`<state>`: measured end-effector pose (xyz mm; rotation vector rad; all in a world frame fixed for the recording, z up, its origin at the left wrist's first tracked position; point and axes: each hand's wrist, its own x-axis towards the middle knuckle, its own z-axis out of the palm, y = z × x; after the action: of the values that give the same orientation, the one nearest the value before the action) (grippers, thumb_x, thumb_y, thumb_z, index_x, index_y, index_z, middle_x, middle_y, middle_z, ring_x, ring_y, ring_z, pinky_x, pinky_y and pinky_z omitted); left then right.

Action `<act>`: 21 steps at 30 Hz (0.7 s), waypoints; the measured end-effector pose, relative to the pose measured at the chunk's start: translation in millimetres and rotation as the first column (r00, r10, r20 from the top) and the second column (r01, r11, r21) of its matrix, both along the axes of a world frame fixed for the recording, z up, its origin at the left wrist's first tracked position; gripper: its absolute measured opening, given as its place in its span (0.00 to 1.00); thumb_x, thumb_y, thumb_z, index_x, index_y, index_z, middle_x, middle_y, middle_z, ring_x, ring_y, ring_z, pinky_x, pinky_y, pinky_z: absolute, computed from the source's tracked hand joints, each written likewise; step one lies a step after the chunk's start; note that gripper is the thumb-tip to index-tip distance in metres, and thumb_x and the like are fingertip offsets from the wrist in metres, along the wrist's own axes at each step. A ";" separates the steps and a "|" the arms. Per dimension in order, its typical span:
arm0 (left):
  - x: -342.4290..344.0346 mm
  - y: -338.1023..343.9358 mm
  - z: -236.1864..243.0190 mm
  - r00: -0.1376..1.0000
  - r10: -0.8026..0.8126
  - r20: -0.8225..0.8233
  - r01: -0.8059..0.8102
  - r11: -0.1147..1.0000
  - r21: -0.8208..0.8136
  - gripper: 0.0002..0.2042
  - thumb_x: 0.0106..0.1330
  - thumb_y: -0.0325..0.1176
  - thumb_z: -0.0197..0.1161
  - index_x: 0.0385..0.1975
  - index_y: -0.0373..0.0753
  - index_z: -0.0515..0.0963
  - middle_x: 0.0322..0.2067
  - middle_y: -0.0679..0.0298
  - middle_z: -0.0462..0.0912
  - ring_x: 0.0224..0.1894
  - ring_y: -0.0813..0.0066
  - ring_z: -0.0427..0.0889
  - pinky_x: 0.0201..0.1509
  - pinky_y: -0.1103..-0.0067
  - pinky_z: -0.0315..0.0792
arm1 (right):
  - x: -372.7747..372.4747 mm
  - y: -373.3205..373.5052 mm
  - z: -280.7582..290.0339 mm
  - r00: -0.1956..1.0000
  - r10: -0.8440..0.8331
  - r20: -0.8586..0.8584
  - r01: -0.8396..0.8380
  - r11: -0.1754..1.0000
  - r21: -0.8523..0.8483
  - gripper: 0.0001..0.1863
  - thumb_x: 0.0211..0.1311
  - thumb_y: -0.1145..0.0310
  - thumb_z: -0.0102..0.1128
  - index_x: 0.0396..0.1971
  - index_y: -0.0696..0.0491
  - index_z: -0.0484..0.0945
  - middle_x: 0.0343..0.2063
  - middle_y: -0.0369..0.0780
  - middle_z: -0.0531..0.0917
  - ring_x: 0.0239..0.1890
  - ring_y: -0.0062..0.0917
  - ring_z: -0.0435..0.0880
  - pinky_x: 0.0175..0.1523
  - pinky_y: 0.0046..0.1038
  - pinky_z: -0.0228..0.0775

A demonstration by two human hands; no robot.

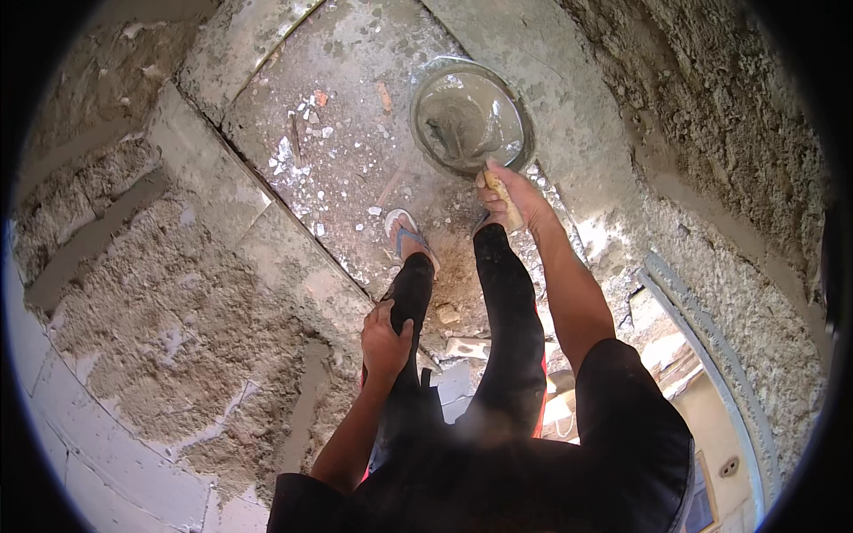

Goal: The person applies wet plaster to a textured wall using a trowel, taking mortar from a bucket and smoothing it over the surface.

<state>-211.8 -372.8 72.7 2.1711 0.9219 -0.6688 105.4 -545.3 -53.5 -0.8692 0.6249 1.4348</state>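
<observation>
My right hand (pixel 508 200) grips a tan wooden handle (pixel 503 200) just at the near rim of a round bucket (pixel 484 120) of wet grey mortar; whatever the handle joins is hard to make out among the mortar. My left hand (pixel 385 342) rests on my left leg near the knee, fingers slightly bent over the dark trousers (pixel 410 293), holding nothing. My left foot, in a white and blue flip-flop (pixel 411 238), stands on the dusty floor (pixel 338 178), which has scattered white chips and rubble below and left of the bucket.
Rough plastered walls with smooth mortar strips (pixel 124 231) curve along both sides. Pale panels (pixel 115 435) show at lower left. A long grey strip (pixel 711 346) runs at lower right beside an opening. Broken pieces (pixel 466 346) lie behind my legs, and a concrete ledge (pixel 204 151) borders the floor.
</observation>
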 end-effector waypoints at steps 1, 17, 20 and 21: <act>-3.8 -3.2 -1.2 1.000 0.009 0.001 -0.009 1.000 0.006 0.25 0.58 0.37 0.68 0.55 0.35 0.72 0.53 0.52 0.77 0.57 0.50 0.73 0.61 0.62 0.68 | 12.9 13.5 23.4 0.990 0.098 0.102 -0.088 0.991 -0.100 0.25 0.69 0.43 0.53 0.32 0.54 0.73 0.16 0.33 0.68 0.13 0.17 0.64 0.17 0.22 0.57; 6.1 -11.0 6.9 0.998 0.057 -0.031 -0.055 0.997 0.048 0.25 0.58 0.39 0.67 0.55 0.36 0.73 0.51 0.52 0.78 0.55 0.51 0.75 0.60 0.62 0.68 | 36.7 -12.2 -42.0 -0.327 0.945 0.016 -0.292 -0.085 -0.953 0.15 0.66 0.65 0.51 0.39 0.57 0.84 0.42 0.49 0.86 0.48 0.41 0.85 0.51 0.38 0.78; 8.8 -13.8 1.6 0.999 0.018 -0.030 -0.016 0.999 0.042 0.26 0.58 0.40 0.68 0.55 0.37 0.72 0.51 0.53 0.78 0.56 0.53 0.75 0.60 0.61 0.68 | 13.3 22.7 -75.4 -0.079 0.979 0.190 -0.368 0.148 -0.918 0.19 0.66 0.57 0.55 0.41 0.58 0.83 0.42 0.53 0.84 0.50 0.44 0.83 0.54 0.39 0.75; 12.4 -16.1 3.5 0.999 -0.002 -0.039 0.004 0.998 0.059 0.27 0.57 0.41 0.68 0.56 0.38 0.72 0.51 0.54 0.78 0.56 0.54 0.75 0.60 0.61 0.68 | 12.3 23.9 -77.1 -0.109 0.959 0.261 -0.389 0.200 -0.899 0.20 0.64 0.55 0.57 0.42 0.58 0.83 0.42 0.53 0.84 0.49 0.45 0.83 0.54 0.41 0.75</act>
<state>-199.4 -389.0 76.2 2.2194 0.9700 -0.6951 117.8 -521.3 -130.6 -2.6490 -0.5271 1.4090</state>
